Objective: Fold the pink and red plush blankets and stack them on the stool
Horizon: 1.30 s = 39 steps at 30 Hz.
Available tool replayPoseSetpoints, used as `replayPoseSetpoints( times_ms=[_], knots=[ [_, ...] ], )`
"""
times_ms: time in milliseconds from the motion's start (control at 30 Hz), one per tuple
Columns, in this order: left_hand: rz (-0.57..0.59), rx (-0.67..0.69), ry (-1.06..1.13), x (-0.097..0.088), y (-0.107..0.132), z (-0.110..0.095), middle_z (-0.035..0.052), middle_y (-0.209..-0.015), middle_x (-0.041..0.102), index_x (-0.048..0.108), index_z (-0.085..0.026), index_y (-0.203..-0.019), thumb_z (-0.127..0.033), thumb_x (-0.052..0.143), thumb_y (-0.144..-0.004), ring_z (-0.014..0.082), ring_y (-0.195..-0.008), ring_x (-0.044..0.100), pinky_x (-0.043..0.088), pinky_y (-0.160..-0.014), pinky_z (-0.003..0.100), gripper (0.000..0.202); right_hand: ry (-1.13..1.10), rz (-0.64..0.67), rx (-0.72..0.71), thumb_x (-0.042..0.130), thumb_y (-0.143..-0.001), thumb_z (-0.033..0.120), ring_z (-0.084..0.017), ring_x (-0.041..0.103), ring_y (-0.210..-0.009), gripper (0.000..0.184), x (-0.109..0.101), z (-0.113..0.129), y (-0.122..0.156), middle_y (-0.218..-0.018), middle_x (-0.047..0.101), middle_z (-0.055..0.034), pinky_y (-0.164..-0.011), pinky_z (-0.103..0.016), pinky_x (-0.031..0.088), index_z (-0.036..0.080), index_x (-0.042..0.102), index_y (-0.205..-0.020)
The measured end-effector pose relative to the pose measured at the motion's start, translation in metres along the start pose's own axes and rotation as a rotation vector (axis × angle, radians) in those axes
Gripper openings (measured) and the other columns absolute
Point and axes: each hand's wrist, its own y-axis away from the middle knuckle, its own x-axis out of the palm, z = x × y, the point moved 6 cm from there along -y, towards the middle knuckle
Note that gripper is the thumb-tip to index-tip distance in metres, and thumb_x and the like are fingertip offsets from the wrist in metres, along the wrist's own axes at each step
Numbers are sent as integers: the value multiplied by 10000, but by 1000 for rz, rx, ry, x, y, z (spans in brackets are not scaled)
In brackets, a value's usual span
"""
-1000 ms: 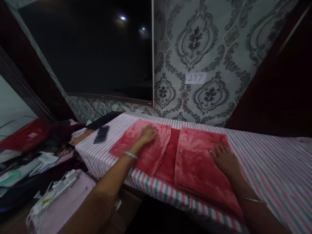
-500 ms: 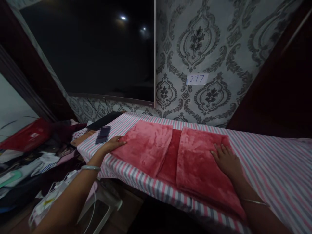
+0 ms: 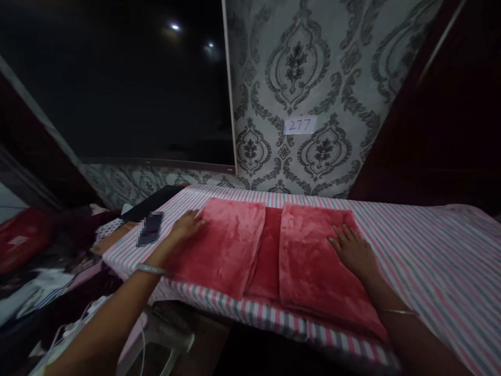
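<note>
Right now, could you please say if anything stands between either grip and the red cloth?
Nothing visible does: the left grip is at the left edge of the red cloth, the right grip on its right side.

We count two grips, one left hand (image 3: 186, 228) and one right hand (image 3: 355, 254), and two bangles, one on the left wrist (image 3: 151, 269) and one on the right (image 3: 400, 312). We see one red plush cloth (image 3: 266, 256), showing two broad flaps and one darker strip between them. We tally one striped cover (image 3: 422, 245), one phone (image 3: 152, 228), one large screen (image 3: 148, 94) with two bright reflections, and one paper label (image 3: 300, 125) bearing three digits. At the left we find one red bag (image 3: 23, 235); the jumbled clothes (image 3: 43, 287) we cannot number.
</note>
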Motion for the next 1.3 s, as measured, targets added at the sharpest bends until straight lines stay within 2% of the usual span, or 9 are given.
replayPoseSetpoints(
  times_ms=[133,267,433,600,733,867,1033,1167,1300],
  knots=[
    [22,204,-86,25,-37,-86,143,-1704,183,322,-201,-1600,-492,402,-1015,337,-1574,134,171,-1248,572,658,-14,34,29,325,-1039,424,-333,423,-1452,559,-11,4,-2,-1552,491,-175,-1086,-535,449,157,507,-1496],
    [92,240,-107,65,-57,-141,93,-1710,182,312,-255,-1609,-547,315,-1011,362,-1574,106,142,-1225,650,665,-26,78,87,335,-1045,440,-314,398,-1473,545,-16,5,-4,-1582,460,-144,-1109,-541,428,201,501,-1506],
    [161,185,-130,99,-64,-147,92,-1705,216,286,-264,-1617,-590,271,-996,392,-1561,141,139,-1198,696,702,-43,81,90,332,-1048,442,-314,373,-1486,559,-17,5,-3,-1585,453,-154,-1121,-544,410,191,467,-1528],
    [142,200,-105,95,-64,-147,110,-1682,281,339,-263,-1595,-581,299,-985,400,-1544,192,170,-1183,701,688,-99,110,100,334,-1040,456,-336,346,-1497,568,-17,4,-2,-1607,415,-158,-1136,-589,381,197,462,-1530],
    [193,167,-70,83,-57,-163,157,-1660,315,401,-218,-1568,-526,328,-988,433,-1524,239,204,-1168,717,661,-219,151,127,402,-1015,450,-337,327,-1509,559,-17,-3,-11,-1608,418,-148,-1160,-601,349,203,491,-1509],
    [182,284,-27,70,-23,-193,135,-1681,271,361,-236,-1587,-518,334,-1007,376,-1549,212,201,-1213,637,645,-427,148,228,480,-970,401,-309,417,-1464,555,-25,-35,-17,-1522,534,-148,-1171,-480,377,170,544,-1470],
    [250,543,51,80,54,-213,116,-1706,185,302,-275,-1610,-563,440,-988,391,-1567,116,144,-1224,647,699,-636,237,542,581,-903,449,-289,709,-1058,654,-27,-91,19,-1225,730,-153,-933,-399,552,151,533,-1484],
    [277,646,41,100,93,-212,113,-1691,240,359,-279,-1588,-535,513,-971,393,-1572,34,90,-1219,680,685,-849,252,594,623,-879,470,-250,720,-999,644,-31,-93,53,-1148,755,-120,-880,-360,570,171,570,-1446],
    [243,643,117,101,98,-210,135,-1683,254,335,-245,-1597,-498,519,-976,382,-1574,62,93,-1221,679,695,-1141,321,723,682,-849,458,-273,718,-1067,733,-37,-73,76,-1288,707,-146,-894,-385,594,182,493,-1501]
  ],
)
